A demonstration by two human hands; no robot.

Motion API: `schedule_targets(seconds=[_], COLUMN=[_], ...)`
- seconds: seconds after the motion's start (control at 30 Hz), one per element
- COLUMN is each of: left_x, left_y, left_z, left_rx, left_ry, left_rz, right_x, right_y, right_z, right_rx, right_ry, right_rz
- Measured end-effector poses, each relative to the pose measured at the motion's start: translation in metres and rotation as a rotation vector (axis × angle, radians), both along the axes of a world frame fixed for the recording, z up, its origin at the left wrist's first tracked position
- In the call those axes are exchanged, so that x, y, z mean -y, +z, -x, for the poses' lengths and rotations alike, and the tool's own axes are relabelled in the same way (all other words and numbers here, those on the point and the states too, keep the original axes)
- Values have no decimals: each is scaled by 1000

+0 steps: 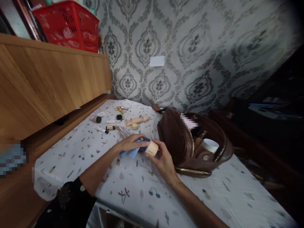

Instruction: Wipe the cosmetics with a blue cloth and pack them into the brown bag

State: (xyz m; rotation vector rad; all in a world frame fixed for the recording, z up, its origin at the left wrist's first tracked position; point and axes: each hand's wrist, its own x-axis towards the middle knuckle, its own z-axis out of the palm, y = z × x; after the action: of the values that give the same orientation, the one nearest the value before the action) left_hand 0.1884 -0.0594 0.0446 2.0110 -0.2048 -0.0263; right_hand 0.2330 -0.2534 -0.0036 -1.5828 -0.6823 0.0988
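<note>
My right hand (165,163) pinches the cream-coloured end of a short container (152,148) with small print on its side. Its other end is dark blue, and the fingers of my left hand (130,143) close over that part. Light blue flaps (130,153) stick out below my left hand; I cannot tell whether they belong to the container. Just beyond that hand lies a clear pinkish tube (123,132). To the right of my right hand, a brown leather bag (171,136) stands unzipped, with a white round lid (210,145) and a brush showing inside.
Scattered on the patterned cloth (78,158) are a peach tube (137,120), a small yellow jar (134,126), a gold lipstick (120,110), a dark-lidded jar (97,119) and other cosmetics. A wooden cabinet (54,76) with a red basket (68,28) borders the left; a wallpapered wall rises behind.
</note>
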Motion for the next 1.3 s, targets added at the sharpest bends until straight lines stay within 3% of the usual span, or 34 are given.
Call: schedule_targets(seconds=[0.2,0.33,0.5,0.73,0.87,1.1,1.3], left_x=[2,0,0,2,2,3,5], left_y=[-2,1,6,-2,0,3,1], left_z=[0,-2,-1,-3,-4,-1,-3], left_rx=[3,28,97,68,124,161,142], left_ry=[14,-83,-146,-27,-105,-127,-23], left_rz=[31,120,80,50,23,14,47], right_x=[-1,1,0,-4,-5,-3,-3], right_y=[2,7,5,3,5,11,14], right_z=[1,2,1,2,3,1,4], right_rx=[-8,-141,-350,-462,-562,-909,-843], right_ry=[-13,33,70,57,125,310,315], right_rz=[-11,-87,-170,-235,-288,-332,-424])
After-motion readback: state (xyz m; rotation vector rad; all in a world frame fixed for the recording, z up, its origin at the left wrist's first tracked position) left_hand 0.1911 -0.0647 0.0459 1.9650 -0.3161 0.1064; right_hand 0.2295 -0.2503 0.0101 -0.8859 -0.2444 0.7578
